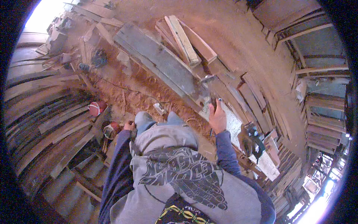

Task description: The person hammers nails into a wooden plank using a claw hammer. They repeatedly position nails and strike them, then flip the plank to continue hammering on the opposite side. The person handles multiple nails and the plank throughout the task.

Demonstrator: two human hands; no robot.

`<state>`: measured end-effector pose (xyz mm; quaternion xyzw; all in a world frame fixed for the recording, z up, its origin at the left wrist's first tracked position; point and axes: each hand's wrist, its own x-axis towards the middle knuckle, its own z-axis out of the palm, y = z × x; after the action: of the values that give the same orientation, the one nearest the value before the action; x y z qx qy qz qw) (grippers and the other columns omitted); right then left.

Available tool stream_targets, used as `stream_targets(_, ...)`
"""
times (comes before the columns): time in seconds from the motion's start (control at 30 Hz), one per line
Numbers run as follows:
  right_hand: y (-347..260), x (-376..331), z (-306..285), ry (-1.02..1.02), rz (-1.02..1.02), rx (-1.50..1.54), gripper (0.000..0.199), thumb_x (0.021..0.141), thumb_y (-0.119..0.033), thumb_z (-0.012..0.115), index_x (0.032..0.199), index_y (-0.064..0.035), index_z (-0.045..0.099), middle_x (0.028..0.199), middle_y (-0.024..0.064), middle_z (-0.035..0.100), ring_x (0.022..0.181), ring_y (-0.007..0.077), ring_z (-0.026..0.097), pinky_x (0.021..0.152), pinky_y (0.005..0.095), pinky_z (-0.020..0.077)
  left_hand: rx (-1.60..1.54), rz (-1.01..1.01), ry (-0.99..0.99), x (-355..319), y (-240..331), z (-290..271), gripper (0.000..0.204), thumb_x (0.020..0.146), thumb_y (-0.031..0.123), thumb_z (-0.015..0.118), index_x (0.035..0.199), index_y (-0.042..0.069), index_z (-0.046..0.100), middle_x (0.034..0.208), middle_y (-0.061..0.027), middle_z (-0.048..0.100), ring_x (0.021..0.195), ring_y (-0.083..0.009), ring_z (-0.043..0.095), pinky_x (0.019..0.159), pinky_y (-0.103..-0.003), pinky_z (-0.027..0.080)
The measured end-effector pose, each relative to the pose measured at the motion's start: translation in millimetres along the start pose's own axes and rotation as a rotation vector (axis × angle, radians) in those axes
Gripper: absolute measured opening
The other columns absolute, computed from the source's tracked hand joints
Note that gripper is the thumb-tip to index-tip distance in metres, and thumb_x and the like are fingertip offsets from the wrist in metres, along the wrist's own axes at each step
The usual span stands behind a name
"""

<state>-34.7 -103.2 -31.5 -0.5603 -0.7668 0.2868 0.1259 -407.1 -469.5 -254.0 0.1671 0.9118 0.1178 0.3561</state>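
My right hand [217,119] is over the near right end of the long bench board, its fingers partly curled. A small dark thing with a bluish tip shows by its fingertips, too small to name. A white-speckled board [234,125] lies under and beside this hand. My left hand [129,125] is low beside my left knee, its fingers curled; whether anything is in them is hidden. Just left of it is a red round thing [112,129] with a pale front. A wide grey plank [156,58] runs from my right hand to the far left.
Several loose timber pieces [182,39] lie beyond the plank. To the right, a dark power tool [253,140] rests on the speckled board. Stacked boards [56,123] fill the left side. Reddish sawdust [130,89] covers the ground; a small whitish block [159,108] lies before my knees.
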Motion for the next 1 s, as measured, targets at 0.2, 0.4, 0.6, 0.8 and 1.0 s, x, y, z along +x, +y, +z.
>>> stream_targets(0.2,-4.1,5.5,-0.7,-0.025,0.001,-0.078,0.056,0.100,-0.037,0.047,0.137,0.0036,0.041,0.122,0.0314,0.057,0.099,0.0504,0.060,0.089,0.0536,0.0472,-0.166,0.143,0.146,-0.9,30.5,-13.5,0.030,0.080,0.029,0.065,0.097,0.006,0.071,0.090,-0.0148,0.072,0.082,-0.0265,0.070,0.079,-0.039,0.054)
stream_targets(0.4,-13.1,12.7,-9.9,0.051,0.114,0.148,0.064,0.100,-0.046,0.043,0.134,0.0087,0.043,0.125,0.0325,0.054,0.120,0.0448,0.051,0.103,0.0489,0.0383,-0.023,0.018,0.172,24.9,61.7,-21.7,0.028,0.080,0.029,0.065,0.097,0.008,0.072,0.089,-0.0145,0.073,0.083,-0.0281,0.070,0.078,-0.039,0.055)
stream_targets(0.6,-73.4,45.4,19.2,-0.062,0.257,0.305,0.060,0.101,-0.040,0.042,0.136,0.0083,0.042,0.127,0.0319,0.054,0.117,0.0456,0.053,0.099,0.0459,0.0420,-0.137,0.221,-0.017,71.1,89.7,-37.6,0.026,0.081,0.029,0.066,0.099,0.011,0.071,0.088,-0.0155,0.072,0.084,-0.0322,0.070,0.077,-0.042,0.054)
stream_targets(0.8,-158.9,81.1,62.0,0.262,-0.009,0.284,0.036,0.102,-0.031,0.045,0.119,0.0005,0.050,0.070,0.0037,0.052,0.055,0.0147,0.050,0.051,0.0296,0.0421,0.115,0.311,-0.102,136.9,128.3,-84.5,0.022,0.081,0.021,0.062,0.097,0.008,0.069,0.092,-0.0180,0.071,0.088,-0.0321,0.068,0.079,-0.042,0.054)
stream_targets(1.0,-223.3,103.1,100.2,0.084,0.204,-0.044,0.040,0.101,-0.027,0.047,0.127,0.0034,0.048,0.091,0.0244,0.063,0.078,0.0415,0.063,0.068,0.0454,0.0483,0.125,0.400,-0.245,224.0,119.4,-151.8,0.020,0.081,0.022,0.059,0.091,0.007,0.069,0.088,-0.0189,0.070,0.086,-0.0344,0.068,0.077,-0.044,0.054)
